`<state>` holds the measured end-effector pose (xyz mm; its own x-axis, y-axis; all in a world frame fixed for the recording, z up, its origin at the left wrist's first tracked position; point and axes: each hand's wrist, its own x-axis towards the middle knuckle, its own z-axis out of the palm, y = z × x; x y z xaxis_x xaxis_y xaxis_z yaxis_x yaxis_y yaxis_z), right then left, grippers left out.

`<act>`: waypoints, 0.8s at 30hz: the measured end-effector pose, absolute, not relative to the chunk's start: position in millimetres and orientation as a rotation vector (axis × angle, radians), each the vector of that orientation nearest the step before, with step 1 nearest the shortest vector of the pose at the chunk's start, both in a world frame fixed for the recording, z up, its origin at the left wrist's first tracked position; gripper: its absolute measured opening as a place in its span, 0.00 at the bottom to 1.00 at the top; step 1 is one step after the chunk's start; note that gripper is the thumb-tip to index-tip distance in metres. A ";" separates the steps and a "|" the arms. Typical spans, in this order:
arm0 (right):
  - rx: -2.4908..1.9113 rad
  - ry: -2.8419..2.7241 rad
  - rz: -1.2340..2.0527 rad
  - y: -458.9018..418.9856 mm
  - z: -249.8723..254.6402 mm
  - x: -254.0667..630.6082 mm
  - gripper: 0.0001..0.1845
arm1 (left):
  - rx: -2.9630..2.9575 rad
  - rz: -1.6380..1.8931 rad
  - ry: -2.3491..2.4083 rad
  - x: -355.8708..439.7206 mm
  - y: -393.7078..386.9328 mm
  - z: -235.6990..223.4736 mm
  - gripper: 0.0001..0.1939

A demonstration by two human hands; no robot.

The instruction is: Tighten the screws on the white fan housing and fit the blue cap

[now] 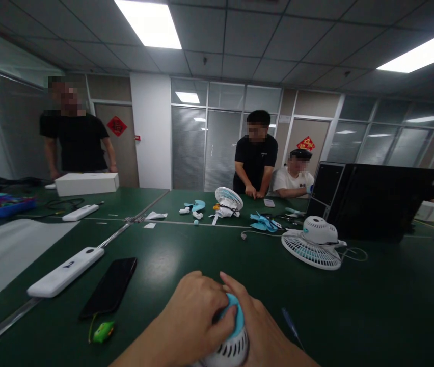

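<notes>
At the lower middle of the head view, a white slotted fan motor housing (pixel 233 350) with a light-blue top (pixel 237 322) sits between my hands. My left hand (pixel 197 311) curls its fingers and thumb over the blue top, closed on it. Wrapped along the far and right side is my right hand (pixel 259 321), holding the housing steady with a finger reaching past the left knuckles. Its lower part runs out of the frame. To the right lies a thin blue tool or pen (pixel 291 323), too blurred to name.
A white fan (pixel 312 250) lies face down at right, before a black computer tower (pixel 370 201). Another small fan (pixel 227 203) and blue blades (pixel 265 222) lie farther back. Left are a phone (pixel 112 285), power strip (pixel 66 271) and green toy (pixel 104 332). Several people are around the table.
</notes>
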<state>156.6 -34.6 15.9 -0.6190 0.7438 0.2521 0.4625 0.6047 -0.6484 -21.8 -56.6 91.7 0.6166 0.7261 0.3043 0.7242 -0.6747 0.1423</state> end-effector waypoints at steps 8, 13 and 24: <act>-0.929 -2.335 0.709 -29.5 9.8 155.8 0.72 | 2.762 0.464 1.499 -15.9 -66.5 90.4 0.17; -0.948 -2.288 0.701 -30.0 8.7 156.7 0.68 | 2.711 0.607 1.445 -16.6 -63.7 88.3 0.16; -0.985 -2.201 0.800 -24.0 -2.5 160.2 0.61 | 2.542 0.744 1.501 -8.5 -64.0 82.0 0.14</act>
<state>160.2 -24.0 -2.5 -0.5501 0.7913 0.2670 0.4350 0.5444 -0.7172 -8.5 -64.0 82.0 0.3958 0.8451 0.3594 0.7974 -0.5104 0.3220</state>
